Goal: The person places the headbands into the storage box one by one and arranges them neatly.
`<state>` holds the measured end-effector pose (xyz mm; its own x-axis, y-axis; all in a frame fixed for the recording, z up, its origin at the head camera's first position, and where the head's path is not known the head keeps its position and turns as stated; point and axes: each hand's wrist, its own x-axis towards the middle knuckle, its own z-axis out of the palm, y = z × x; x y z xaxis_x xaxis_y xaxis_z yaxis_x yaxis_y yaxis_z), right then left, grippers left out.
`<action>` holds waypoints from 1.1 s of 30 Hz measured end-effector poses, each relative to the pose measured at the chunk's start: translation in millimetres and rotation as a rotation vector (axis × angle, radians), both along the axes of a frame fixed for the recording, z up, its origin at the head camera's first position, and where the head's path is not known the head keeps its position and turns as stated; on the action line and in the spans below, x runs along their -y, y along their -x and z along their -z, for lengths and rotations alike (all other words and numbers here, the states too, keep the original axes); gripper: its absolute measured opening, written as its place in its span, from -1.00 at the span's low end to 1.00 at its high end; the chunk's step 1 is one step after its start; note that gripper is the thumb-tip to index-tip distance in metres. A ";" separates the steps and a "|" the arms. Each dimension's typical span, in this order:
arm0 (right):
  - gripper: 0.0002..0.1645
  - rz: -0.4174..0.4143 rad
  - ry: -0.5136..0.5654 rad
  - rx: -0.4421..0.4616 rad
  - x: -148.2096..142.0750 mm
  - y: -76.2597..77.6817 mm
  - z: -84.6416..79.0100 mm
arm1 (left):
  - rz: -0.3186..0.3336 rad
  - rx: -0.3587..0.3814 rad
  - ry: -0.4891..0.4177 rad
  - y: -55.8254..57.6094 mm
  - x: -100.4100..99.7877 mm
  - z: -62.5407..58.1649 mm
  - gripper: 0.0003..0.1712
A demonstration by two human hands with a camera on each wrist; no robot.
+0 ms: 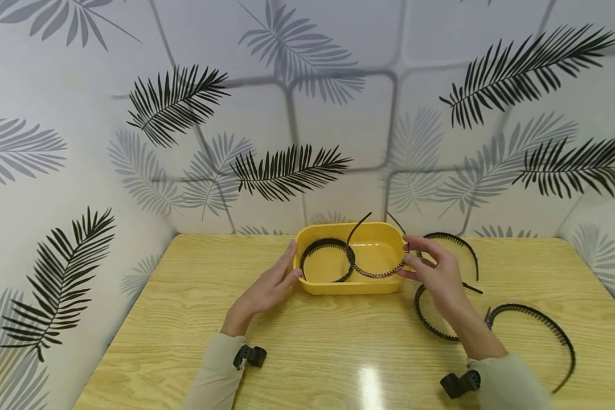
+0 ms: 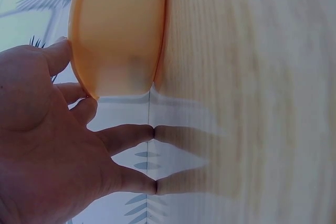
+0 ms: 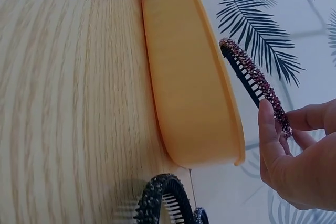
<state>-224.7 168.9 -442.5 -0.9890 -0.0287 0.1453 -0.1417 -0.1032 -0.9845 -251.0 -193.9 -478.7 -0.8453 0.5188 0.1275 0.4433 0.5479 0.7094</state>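
A yellow plastic container [image 1: 348, 289] stands on the table. My left hand [image 1: 269, 287] rests against its left end, thumb and fingers spread and touching the rim; in the left wrist view two fingertips [image 2: 149, 131] reach the table. My right hand [image 1: 438, 276] pinches a headband [image 1: 376, 275] by one side at the right rim, above the container. This headband has dark teeth and reddish glittery beads in the right wrist view. Inside the container at the left lies black toothed headbands [image 1: 325, 243], overlapping so their number is hard to tell.
Several black headbands lie on the table to the right: one behind my right hand [image 1: 463, 242], one partly under the wrist [image 1: 424, 322], and a large one [image 1: 548, 319] farther right. A leaf-patterned wall [image 1: 338, 125] rises behind the table [image 1: 307, 353].
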 end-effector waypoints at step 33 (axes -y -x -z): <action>-0.39 -0.082 -0.147 0.122 52.9 22.9 0.7 | -0.017 -0.021 0.025 1.0 -0.1 0.6 -0.22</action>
<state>-247.6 116.1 -443.2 -0.9924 -0.1221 0.0133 -0.0178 0.0365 -0.9992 -252.0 -193.9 -479.3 -0.8512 0.5077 0.1329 0.4487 0.5726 0.6862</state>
